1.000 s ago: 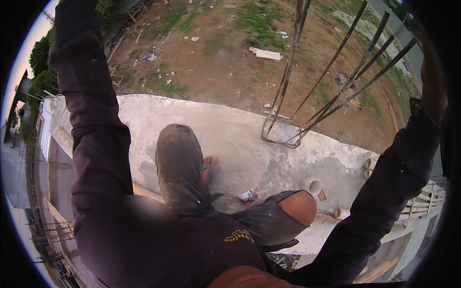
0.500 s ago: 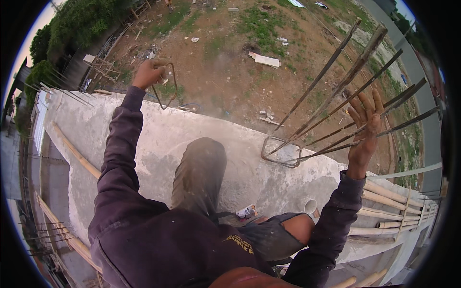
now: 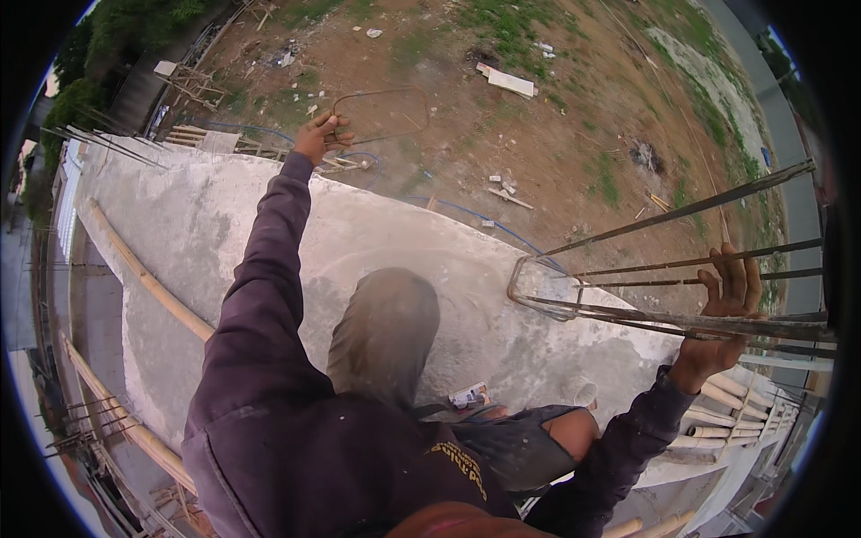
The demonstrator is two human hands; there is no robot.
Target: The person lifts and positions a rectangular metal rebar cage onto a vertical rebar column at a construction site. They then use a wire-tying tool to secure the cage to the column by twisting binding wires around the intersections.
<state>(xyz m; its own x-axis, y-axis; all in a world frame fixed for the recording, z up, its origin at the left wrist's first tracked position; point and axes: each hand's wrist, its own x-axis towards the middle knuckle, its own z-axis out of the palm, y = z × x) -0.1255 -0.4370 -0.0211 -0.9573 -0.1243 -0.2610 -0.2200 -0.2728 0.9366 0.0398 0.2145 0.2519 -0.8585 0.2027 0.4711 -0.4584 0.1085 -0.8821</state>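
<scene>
Your left grip [image 3: 323, 136] holds a metal loop [image 3: 381, 91] at upper left; steel rods [image 3: 682, 209] cross your right grip [image 3: 725, 300] at right.

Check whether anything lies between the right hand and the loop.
Yes: in this view, the uppermost rebar slants between the right hand and the loop held by the left hand. Depth is unclear.

Outdoors, even daylight. Rough concrete ledge [image 3: 197, 206], pale grey with whitish and darker patches. Below ledge's far edge: brown earth ground [image 3: 574, 125], grass patches [image 3: 502, 49], white board [image 3: 508, 82] lying flat. Blue hose [image 3: 464, 210] along far edge. Bamboo pole [image 3: 148, 273] lying across ledge's left end; bundled bamboo poles [image 3: 717, 418] at right end. Dark green trees [image 3: 99, 54] beyond far left corner. Grey strip [image 3: 771, 99] past ground on right, wall or road unclear.
</scene>
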